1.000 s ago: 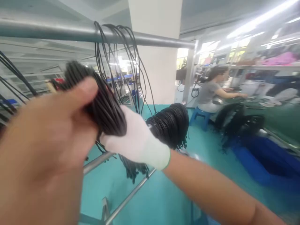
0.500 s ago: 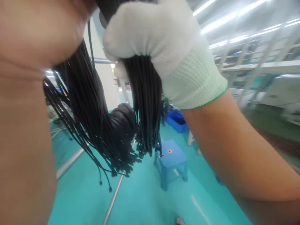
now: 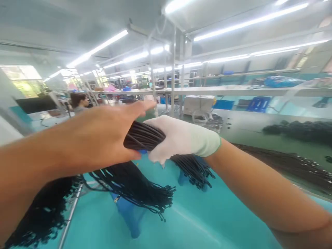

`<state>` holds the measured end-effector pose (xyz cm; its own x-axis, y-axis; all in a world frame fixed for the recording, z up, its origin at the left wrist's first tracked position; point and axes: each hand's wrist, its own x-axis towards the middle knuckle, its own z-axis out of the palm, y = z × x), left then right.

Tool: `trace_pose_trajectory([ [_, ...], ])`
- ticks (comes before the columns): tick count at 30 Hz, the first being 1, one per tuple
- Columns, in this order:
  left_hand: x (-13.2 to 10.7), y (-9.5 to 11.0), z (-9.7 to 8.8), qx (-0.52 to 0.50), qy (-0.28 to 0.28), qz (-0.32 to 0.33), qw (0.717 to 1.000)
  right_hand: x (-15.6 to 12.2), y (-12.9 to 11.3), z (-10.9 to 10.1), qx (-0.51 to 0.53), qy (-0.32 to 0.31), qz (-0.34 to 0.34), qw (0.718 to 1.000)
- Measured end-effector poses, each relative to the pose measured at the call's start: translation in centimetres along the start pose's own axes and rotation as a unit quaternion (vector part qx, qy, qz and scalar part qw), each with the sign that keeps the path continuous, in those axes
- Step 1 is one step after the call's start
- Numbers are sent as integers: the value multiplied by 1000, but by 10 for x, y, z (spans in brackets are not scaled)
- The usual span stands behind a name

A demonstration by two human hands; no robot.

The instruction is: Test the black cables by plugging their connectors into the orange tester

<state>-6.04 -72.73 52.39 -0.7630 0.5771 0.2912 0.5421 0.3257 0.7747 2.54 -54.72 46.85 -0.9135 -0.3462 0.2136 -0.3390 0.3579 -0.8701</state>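
Observation:
A thick bundle of black cables (image 3: 144,135) spans the short gap between my two hands. My bare left hand (image 3: 103,135) grips it from the left, its upper fingers reaching forward over the bundle and the thumb beneath. In a white glove with a green-edged cuff, my right hand (image 3: 176,136) is closed round the bundle's other side. Loose cable ends (image 3: 145,190) with small tips hang below my left hand. More ends (image 3: 194,169) fan out under my right wrist.
Below the cables stands a blue stool (image 3: 129,214) on the green floor. At lower left, a dark cable mass (image 3: 44,211) hangs by a metal bar (image 3: 71,214). On the right, a bench (image 3: 246,126) carries laid-out cables (image 3: 282,160). A person (image 3: 79,101) is at the far left.
The view has swung up and right towards the benches. My hands, close to the camera before, now hold the cable bundle lower and farther out, with the bundle tilted more sideways.

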Motion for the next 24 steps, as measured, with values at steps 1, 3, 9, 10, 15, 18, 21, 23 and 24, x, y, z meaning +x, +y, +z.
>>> trace_pose_trajectory([
  [1,10,2,18,60,-89,52,993,-9,6,-8,-17,-1,21,1000],
  [3,28,-1,52,134,-230,135,954,-26,18,-23,-54,10,65,996],
  [9,51,-27,129,-24,-287,-63,956,-53,49,-47,-110,25,212,971],
  [10,51,-30,139,-38,-272,-81,958,-57,52,-49,-125,29,232,964],
  [15,56,-43,173,8,-211,14,977,-111,48,-31,-209,291,277,892],
  [18,62,-50,182,44,-212,41,976,-147,62,23,60,387,316,864],
  [21,62,-59,186,-13,-195,16,980,-145,111,82,433,341,228,803],
  [23,56,-71,185,-55,-185,-3,981,-123,147,103,543,438,74,713],
  [24,51,-81,183,-68,-187,-4,980,-111,161,107,560,467,18,684],
])
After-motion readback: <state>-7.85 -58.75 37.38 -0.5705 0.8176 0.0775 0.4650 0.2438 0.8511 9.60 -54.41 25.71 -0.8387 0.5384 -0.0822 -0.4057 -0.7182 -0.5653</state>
